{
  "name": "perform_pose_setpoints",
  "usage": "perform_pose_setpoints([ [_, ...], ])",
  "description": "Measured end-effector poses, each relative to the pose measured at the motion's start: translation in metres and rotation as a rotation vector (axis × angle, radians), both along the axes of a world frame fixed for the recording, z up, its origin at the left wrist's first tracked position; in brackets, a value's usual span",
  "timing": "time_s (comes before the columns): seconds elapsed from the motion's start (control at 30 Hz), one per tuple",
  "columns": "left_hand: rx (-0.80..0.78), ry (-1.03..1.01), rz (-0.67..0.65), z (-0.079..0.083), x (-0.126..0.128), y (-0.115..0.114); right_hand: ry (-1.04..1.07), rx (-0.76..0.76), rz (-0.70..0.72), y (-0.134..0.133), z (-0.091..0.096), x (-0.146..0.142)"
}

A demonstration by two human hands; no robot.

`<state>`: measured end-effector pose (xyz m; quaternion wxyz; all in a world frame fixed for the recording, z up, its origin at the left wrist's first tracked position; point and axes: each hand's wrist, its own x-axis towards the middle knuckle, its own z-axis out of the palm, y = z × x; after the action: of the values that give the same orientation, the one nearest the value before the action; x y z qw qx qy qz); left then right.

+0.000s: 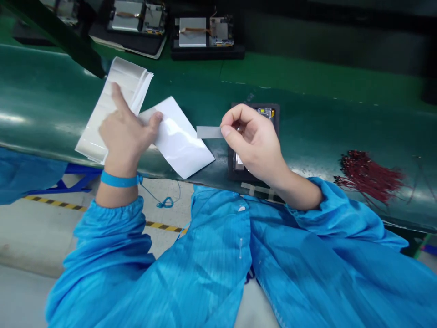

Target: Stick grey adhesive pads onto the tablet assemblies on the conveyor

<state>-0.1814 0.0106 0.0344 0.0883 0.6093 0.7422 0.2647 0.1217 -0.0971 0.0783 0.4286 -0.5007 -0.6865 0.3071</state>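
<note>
Between the thumb and fingertips of my right hand (254,141) is one end of a small translucent strip (209,132), its other end pointing left. That hand is above a black tray (277,123) with an electronic device in it, partly hidden by the hand. My left hand (124,127) grips the corner of a glossy white sheet (182,141), thumb on top and index finger stretched out. Its other fingers are folded out of sight. Under and beside this hand lies a stack of pale sheets (94,132).
Along the back stand opened devices on black trays, among them a device (193,34) and another device (127,17). Red-and-black wires (370,177) lie bundled at the right. A dark green bar (61,34) crosses the upper left. A blue wrist strap (119,179) trails a coiled cord (165,202).
</note>
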Motion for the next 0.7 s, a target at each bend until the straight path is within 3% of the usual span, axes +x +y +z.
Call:
perform_pose_setpoints([
  [0.07, 0.153, 0.095, -0.113, 0.014, 0.006, -0.014, 0.018, -0.027, 0.006, -0.001, -0.003, 0.004],
  [0.13, 0.278, 0.010, -0.359, 0.026, 0.025, -0.039, 0.033, -0.048, 0.014, -0.004, -0.005, 0.006],
  [0.2, 0.238, -0.282, -0.649, 0.033, 0.053, -0.066, 0.041, -0.068, 0.017, -0.007, -0.006, 0.007],
  [0.27, 0.130, -0.514, -0.783, 0.033, 0.083, -0.090, 0.031, -0.078, 0.010, -0.011, -0.007, 0.006],
  [0.37, 0.091, -0.657, -0.706, 0.024, 0.116, -0.112, -0.039, -0.042, -0.050, -0.018, -0.006, 0.009],
  [0.53, 0.004, -0.791, -0.609, -0.006, 0.135, -0.131, -0.082, 0.171, -0.380, -0.031, -0.010, 0.046],
  [0.6, -0.024, -0.838, -0.551, -0.020, 0.138, -0.142, -0.030, 0.082, -0.388, -0.042, -0.016, 0.065],
  [0.7, -0.064, -0.927, -0.503, -0.036, 0.141, -0.160, 0.072, -0.287, -0.290, -0.064, -0.031, 0.079],
])
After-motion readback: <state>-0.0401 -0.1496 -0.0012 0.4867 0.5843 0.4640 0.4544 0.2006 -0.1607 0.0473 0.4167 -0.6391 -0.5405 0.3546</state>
